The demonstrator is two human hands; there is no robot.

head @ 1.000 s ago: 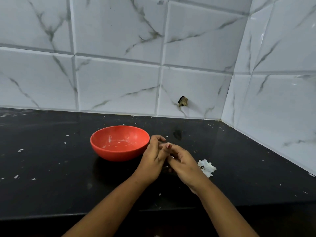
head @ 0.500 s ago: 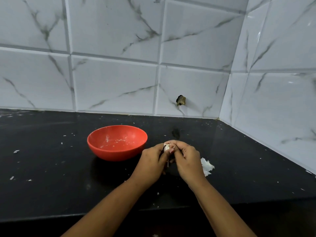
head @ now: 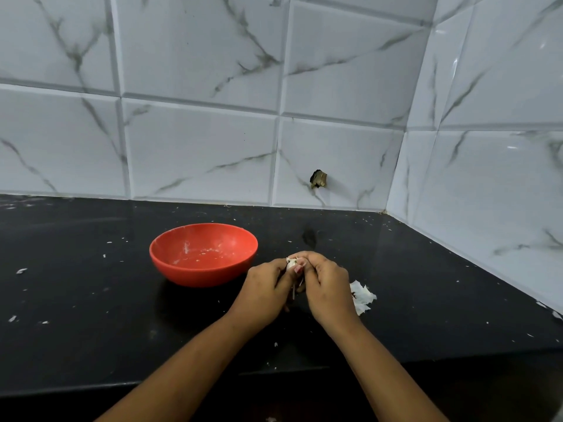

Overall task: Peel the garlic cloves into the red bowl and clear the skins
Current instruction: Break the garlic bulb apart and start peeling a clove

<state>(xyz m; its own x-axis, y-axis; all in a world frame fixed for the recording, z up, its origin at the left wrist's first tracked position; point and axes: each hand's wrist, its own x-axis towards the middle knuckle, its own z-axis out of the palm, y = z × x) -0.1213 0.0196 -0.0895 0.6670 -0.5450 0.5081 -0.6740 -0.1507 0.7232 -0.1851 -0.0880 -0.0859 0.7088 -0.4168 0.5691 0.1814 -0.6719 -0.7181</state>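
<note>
Left hand and right hand meet over black desk; both grips pinched on garlic clove; red bowl just left; skins beside right hand.

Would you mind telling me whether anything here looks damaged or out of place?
Yes: one back-wall tile has a jagged dark hole low down, and white flecks lie scattered across the black counter.
</note>
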